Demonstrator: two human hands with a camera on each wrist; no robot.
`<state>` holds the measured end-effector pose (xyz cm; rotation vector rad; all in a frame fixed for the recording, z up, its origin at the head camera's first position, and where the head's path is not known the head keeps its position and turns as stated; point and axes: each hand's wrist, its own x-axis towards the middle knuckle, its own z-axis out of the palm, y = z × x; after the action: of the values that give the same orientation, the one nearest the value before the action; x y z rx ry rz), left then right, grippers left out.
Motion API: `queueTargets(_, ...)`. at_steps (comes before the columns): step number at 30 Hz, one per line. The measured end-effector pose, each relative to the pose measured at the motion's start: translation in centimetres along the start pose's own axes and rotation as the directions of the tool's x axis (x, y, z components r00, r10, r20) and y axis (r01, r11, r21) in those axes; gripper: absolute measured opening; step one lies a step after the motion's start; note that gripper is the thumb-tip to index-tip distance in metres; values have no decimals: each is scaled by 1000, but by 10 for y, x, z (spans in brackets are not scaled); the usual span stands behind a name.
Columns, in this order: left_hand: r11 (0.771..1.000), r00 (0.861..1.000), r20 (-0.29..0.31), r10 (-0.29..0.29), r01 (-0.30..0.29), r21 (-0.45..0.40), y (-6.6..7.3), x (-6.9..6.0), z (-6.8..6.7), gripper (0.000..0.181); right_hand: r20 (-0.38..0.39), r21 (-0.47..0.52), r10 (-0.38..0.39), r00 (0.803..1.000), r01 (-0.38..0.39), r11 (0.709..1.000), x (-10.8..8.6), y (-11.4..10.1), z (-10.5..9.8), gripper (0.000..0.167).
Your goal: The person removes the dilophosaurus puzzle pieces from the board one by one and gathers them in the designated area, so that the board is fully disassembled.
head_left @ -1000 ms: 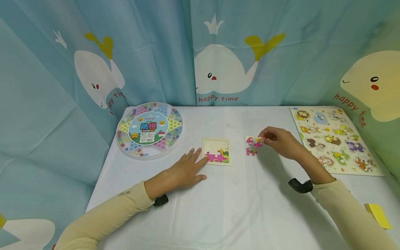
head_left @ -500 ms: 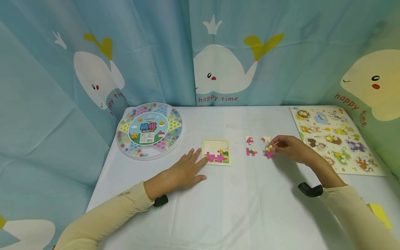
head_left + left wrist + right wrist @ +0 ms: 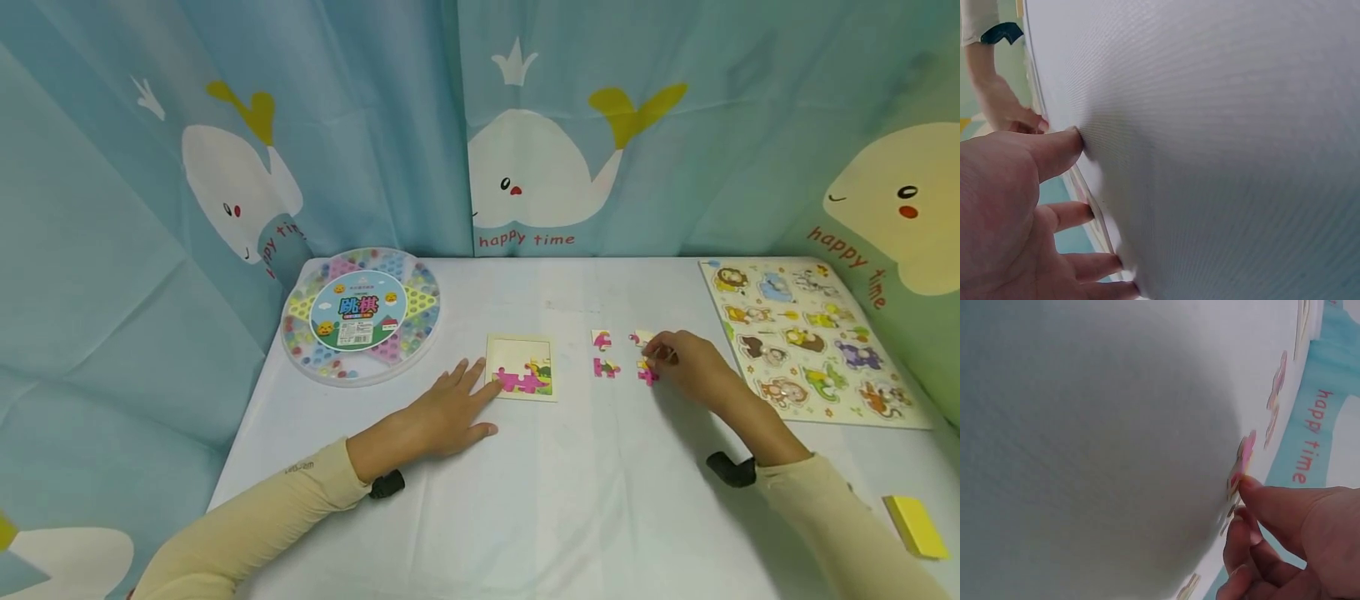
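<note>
A small square puzzle tray (image 3: 517,343) lies mid-table, its lower part filled with pink pieces. My left hand (image 3: 450,408) lies spread beside it, with a fingertip on the tray's lower left corner. To the right, my right hand (image 3: 686,367) pinches a pink and yellow puzzle piece (image 3: 647,373) between thumb and finger. In the right wrist view that puzzle piece (image 3: 1248,449) is tilted at the thumb tip, near the table. A pink piece (image 3: 602,339) and a pink-green piece (image 3: 606,368) lie loose to its left. Another piece (image 3: 640,337), partly hidden by my fingers, lies just behind.
A round Chinese checkers box (image 3: 360,317) with coloured marbles stands at the back left. An animal peg puzzle board (image 3: 810,350) lies at the right, beyond my right hand. A yellow block (image 3: 916,527) sits near the right edge. Whale-printed curtains (image 3: 375,125) surround the table.
My right hand has carried the pink and yellow piece rightward from among the loose pieces, uncovering the piece behind, then lowered it slightly. My left hand stays on the tray.
</note>
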<state>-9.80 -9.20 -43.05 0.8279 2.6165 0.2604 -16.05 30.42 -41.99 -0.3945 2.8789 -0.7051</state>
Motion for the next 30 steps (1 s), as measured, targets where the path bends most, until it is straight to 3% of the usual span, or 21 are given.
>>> queueTargets(5,1000,1000,-2,2,-2,9,0,-1,0,71,-46,1,-32,998,32,999,2,-12,4,24)
queueTargets(9,1000,1000,1,1,-1,3,2,-2,-2,71,-51,27,-62,997,64,998,7,-34,9,32)
queueTargets(21,1000,1000,1,4,-4,-16,2,-3,-3,70,2,74,-197,980,196,978,18,-96,55,49)
queueTargets(25,1000,1000,9,5,-5,-12,1,-3,-3,70,34,77,-217,976,214,974,21,-107,66,52)
queueTargets(30,1000,1000,8,8,-8,-16,0,-3,-2,70,35,12,-256,966,256,967,23,-110,72,47)
